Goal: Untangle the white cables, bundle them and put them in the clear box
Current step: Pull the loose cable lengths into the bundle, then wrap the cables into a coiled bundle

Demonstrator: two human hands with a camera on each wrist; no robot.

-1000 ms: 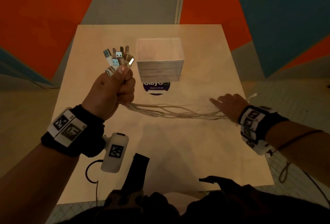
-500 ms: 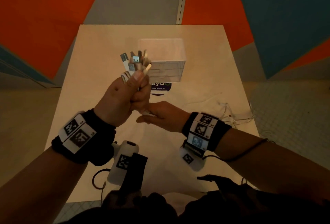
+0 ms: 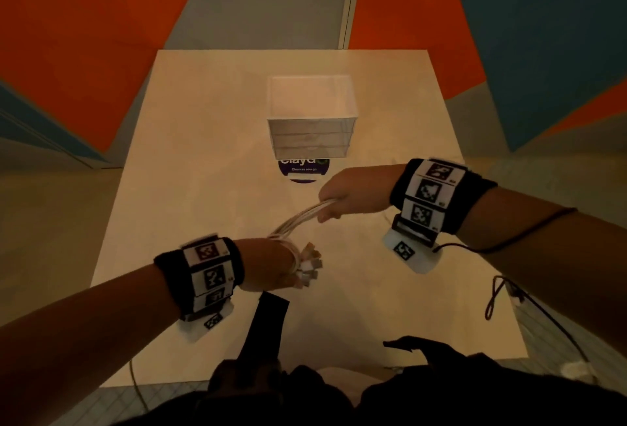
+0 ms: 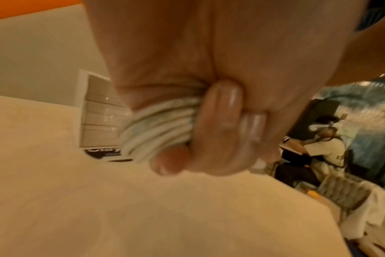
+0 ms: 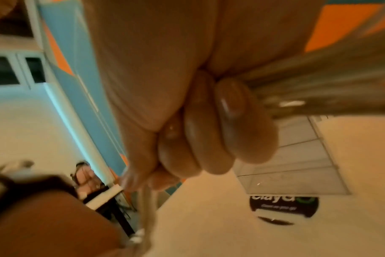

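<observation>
Several white cables [image 3: 298, 218] run as one strand between my two hands above the table [image 3: 203, 154]. My left hand [image 3: 274, 266] grips them near their USB plugs [image 3: 310, 267], which stick out to the right of the fist; the left wrist view shows the cables [image 4: 158, 128] wrapped round my curled fingers [image 4: 218, 125]. My right hand [image 3: 342, 198] grips the strand further along, with the fingers [image 5: 209, 130] curled round the blurred cables [image 5: 308, 87]. The clear box [image 3: 312, 120] stands open-topped beyond both hands, at the table's middle back.
A round dark sticker [image 3: 303, 169] lies on the table just in front of the box. A black strap [image 3: 264, 327] and dark clothing [image 3: 441, 374] are at the near edge. A thin black cord [image 3: 502, 293] hangs off my right wrist. Other people sit in the background [image 4: 325, 147].
My left hand has dropped from chest height toward the near table and turned the plugs to the right. My right hand has slid away from it up and right, drawing the cables out taut.
</observation>
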